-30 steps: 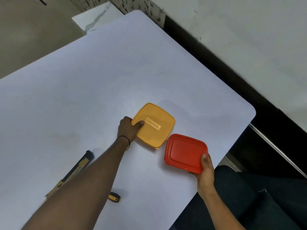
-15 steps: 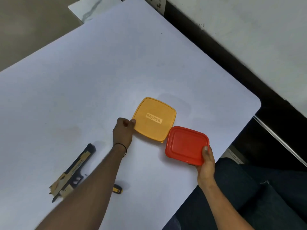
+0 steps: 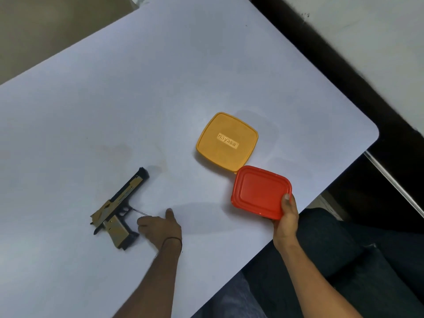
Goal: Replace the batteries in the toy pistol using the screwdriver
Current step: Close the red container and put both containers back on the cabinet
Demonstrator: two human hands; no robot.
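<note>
Head view: left hand (image 3: 160, 228) grips screwdriver (image 3: 138, 212) (thumb out), right hand (image 3: 286, 218) holds red box (image 3: 258, 191).

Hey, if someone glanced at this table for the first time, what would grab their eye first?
Two bright lidded boxes near the table's right edge: an orange box marked nayasa and, at its near corner, a red box gripped by the right hand. Then the black-and-gold toy pistol lying flat farther left, the left hand curled over the screwdriver beside its grip.
</note>
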